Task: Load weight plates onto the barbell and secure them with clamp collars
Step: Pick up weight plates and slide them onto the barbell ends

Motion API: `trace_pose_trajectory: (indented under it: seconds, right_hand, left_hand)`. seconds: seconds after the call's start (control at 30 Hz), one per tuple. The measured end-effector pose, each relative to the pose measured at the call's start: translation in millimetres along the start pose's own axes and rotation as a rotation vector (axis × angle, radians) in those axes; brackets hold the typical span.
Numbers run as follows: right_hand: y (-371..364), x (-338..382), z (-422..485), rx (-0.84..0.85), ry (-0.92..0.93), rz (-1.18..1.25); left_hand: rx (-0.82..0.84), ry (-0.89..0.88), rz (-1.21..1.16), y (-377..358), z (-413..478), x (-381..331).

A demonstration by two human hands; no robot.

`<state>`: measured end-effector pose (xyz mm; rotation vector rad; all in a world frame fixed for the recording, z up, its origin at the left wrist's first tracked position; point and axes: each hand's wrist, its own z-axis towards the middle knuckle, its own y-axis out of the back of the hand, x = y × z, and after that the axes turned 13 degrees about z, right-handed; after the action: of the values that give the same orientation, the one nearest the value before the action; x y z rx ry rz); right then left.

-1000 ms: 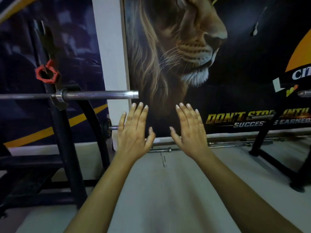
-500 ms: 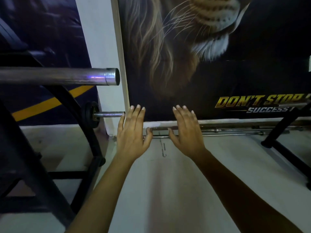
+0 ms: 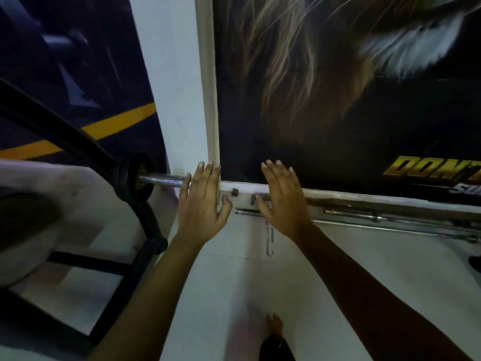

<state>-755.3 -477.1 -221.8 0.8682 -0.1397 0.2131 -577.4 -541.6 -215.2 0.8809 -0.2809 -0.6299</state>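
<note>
As we look down at the pale floor (image 3: 234, 282), our left hand (image 3: 200, 204) & right hand (image 3: 282, 201) are held flat, palms down, fingers straight & spread wide, holding nothing. A small black round weight plate (image 3: 135, 177) sits low at left on a short chrome steel rod (image 3: 162, 179). The rod's tip is hidden behind the left fingers, so we can't tell if they touch. Thin steel bars (image 3: 364, 217) lie along the wall base under the dark lion poster (image 3: 338, 100).

Both hands, left (image 3: 199, 214) and right (image 3: 283, 207), spread flat, empty.
</note>
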Motion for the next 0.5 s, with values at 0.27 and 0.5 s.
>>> trace_pose_trajectory:
  seconds: [0.27, 0.5]
  right_hand:
    - [-96, -104, 117, 0.103, 0.188, 0.150]
    - [-182, -132, 200, 0.233, 0.343, 0.353]
  left_hand:
    - [0.033, 0.214, 0.156, -97, 93, 18]
    - [0.136, 0.460, 0.266, -151, 136, 59]
